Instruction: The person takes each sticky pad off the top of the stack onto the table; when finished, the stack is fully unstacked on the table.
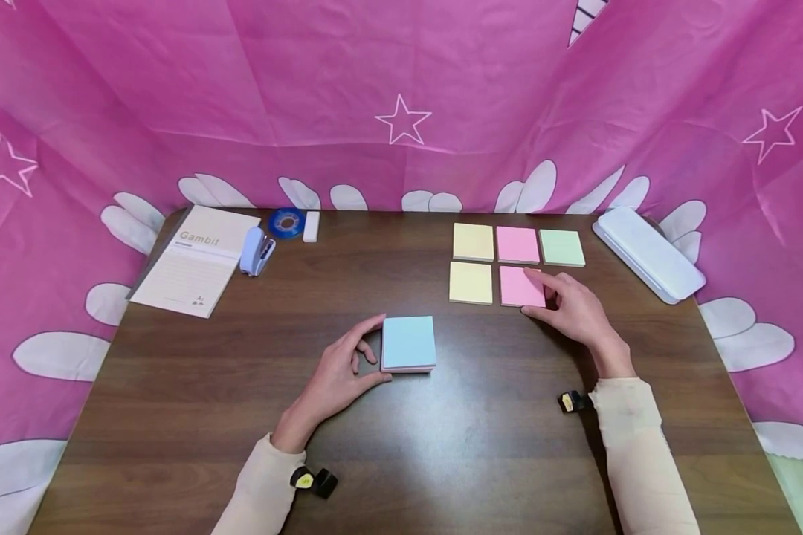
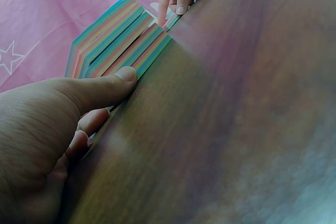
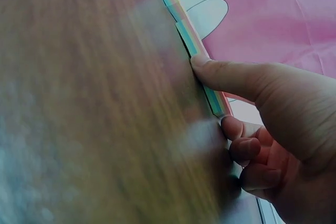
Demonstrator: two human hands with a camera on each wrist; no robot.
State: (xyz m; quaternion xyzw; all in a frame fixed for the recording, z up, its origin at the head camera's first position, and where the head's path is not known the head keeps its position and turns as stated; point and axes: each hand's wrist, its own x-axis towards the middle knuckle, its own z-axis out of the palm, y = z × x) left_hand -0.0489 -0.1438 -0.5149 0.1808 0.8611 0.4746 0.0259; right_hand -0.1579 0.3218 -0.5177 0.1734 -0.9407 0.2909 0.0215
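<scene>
In the head view a stack of sticky note pads point(image 1: 408, 342) with a light blue top stands mid-table. My left hand point(image 1: 340, 368) holds its left side, thumb at the near edge and forefinger at the far corner. The left wrist view shows the thumb point(image 2: 126, 74) against the striped, several-layered side of the stack. My right hand point(image 1: 575, 308) pinches a pink sticky note pad point(image 1: 518, 286) by its right end, forefinger at the far edge, thumb at the near one. In the right wrist view the thumb point(image 3: 202, 64) lies against the pad's coloured side.
Around the held pink pad lie two yellow pads point(image 1: 471, 282), another pink pad point(image 1: 517, 244) and a green pad point(image 1: 562, 247). A white case point(image 1: 649, 253) lies back right. Back left are a notebook point(image 1: 197, 260), a stapler point(image 1: 257, 253), blue tape point(image 1: 286, 222) and a white eraser point(image 1: 311, 227).
</scene>
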